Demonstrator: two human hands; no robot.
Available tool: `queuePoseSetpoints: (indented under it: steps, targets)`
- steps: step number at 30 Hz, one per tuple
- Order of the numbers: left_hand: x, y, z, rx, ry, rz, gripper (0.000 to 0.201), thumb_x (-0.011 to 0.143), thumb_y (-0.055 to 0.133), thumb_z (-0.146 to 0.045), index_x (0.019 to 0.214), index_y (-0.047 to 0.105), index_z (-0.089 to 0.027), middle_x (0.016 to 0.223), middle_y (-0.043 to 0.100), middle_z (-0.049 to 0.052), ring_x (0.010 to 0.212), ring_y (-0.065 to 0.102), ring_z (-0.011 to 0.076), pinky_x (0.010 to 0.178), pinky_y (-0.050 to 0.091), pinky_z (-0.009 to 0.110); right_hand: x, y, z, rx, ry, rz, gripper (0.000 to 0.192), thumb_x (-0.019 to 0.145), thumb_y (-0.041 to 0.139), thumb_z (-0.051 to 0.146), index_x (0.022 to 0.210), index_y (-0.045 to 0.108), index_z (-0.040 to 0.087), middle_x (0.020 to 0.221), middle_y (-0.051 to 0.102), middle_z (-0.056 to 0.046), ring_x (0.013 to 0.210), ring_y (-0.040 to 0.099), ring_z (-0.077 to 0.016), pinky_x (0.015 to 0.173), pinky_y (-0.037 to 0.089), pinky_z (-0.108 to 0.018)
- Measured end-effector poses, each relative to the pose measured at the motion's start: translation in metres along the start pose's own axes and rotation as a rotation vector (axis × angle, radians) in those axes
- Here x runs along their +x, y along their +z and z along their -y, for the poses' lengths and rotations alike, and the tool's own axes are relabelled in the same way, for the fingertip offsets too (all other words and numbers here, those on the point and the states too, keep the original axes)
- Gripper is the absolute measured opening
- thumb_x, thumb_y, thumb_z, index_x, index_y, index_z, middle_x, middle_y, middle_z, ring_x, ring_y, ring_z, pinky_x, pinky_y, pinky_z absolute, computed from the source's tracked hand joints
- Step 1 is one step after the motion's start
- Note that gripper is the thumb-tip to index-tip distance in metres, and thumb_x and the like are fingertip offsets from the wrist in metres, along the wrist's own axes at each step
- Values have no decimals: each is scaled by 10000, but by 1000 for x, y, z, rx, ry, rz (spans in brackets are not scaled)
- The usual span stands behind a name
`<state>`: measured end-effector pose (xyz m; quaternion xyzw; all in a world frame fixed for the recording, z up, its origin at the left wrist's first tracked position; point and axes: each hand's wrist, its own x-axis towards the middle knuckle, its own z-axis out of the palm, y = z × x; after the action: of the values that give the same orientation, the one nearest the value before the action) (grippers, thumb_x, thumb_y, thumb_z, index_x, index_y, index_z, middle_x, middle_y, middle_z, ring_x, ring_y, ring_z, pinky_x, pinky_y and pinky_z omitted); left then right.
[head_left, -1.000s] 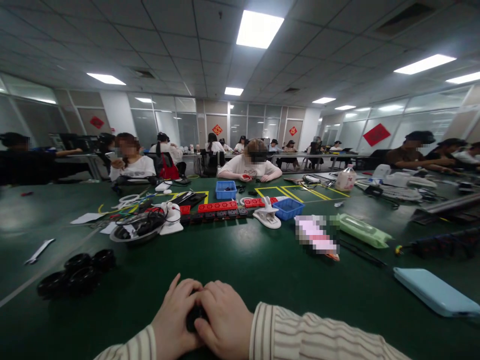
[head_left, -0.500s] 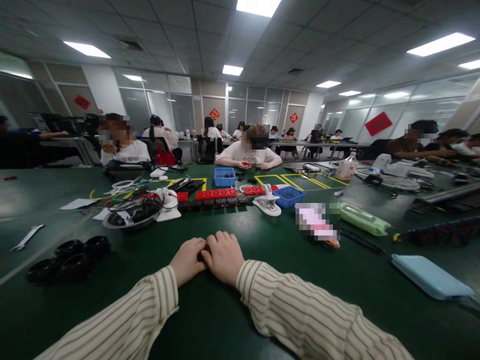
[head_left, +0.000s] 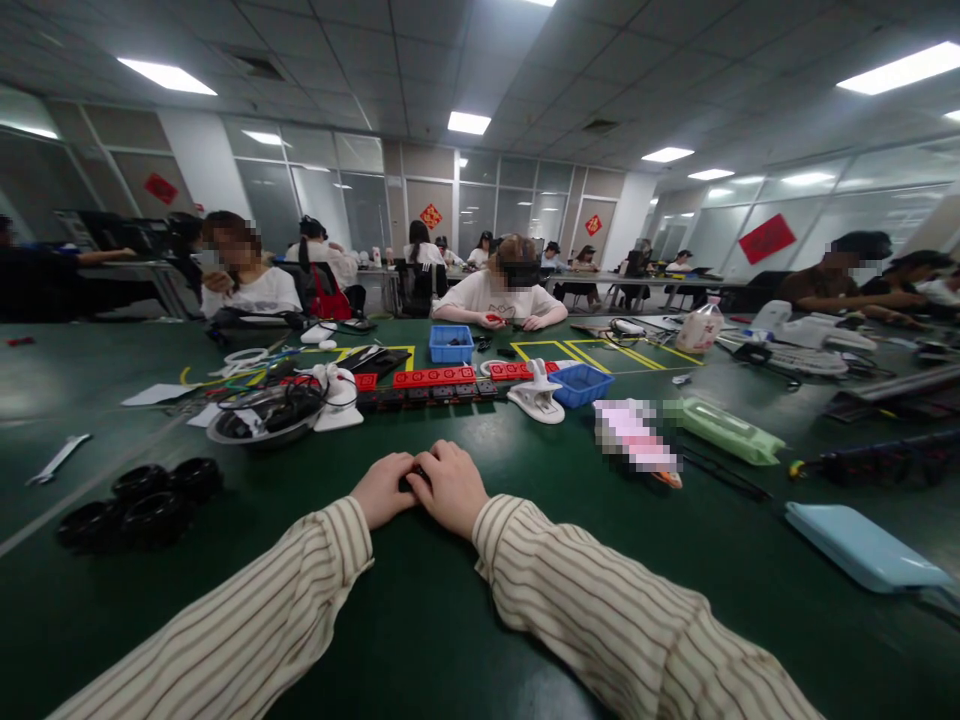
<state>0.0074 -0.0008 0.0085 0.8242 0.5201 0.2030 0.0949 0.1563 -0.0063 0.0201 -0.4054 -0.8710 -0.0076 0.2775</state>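
My left hand (head_left: 384, 488) and my right hand (head_left: 452, 485) rest together on the green table (head_left: 465, 600), fingers curled around a small black object (head_left: 409, 478) that is almost wholly hidden between them. Both arms wear striped sleeves and stretch forward from the near edge. A row of red and black power strips (head_left: 427, 386) lies across the table beyond my hands. Several black rings (head_left: 142, 500) sit to the left.
A metal bowl with cables (head_left: 262, 418), a white clip device (head_left: 536, 398), two blue bins (head_left: 451, 343), a green case (head_left: 724, 430), a light blue case (head_left: 862, 545) and a wrench (head_left: 56, 460) lie around. People sit at the far side and at neighbouring tables.
My hands, still clasped on the black object, have slid forward over the table away from me, and more of both sleeves shows. The view has tipped down slightly.
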Motion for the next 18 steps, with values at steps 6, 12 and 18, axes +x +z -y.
queuePoseSetpoints:
  steps: [6, 12, 18]
  targets:
    - [2, 0, 5, -77, 8, 9, 246, 613, 577, -260, 839, 571, -161, 841, 578, 28, 807, 510, 187, 750, 404, 303, 0, -3, -7, 217, -85, -22, 180, 774, 522, 276, 920, 574, 183, 856, 504, -36, 847, 435, -157, 762, 352, -290]
    - [2, -1, 9, -115, 91, 56, 276, 622, 584, -272, 881, 586, -175, 913, 592, 31, 856, 515, 196, 798, 391, 319, 1, -2, -12, 425, -233, -4, 260, 705, 466, 55, 911, 575, 169, 876, 572, -24, 872, 474, -141, 839, 349, -279]
    - [0, 0, 6, -67, 32, 26, 355, 607, 613, -337, 917, 571, -169, 926, 590, 51, 872, 526, 213, 795, 400, 332, -2, -5, -6, 396, -127, -91, 222, 762, 510, 227, 978, 516, 178, 960, 538, -39, 939, 445, -164, 844, 343, -309]
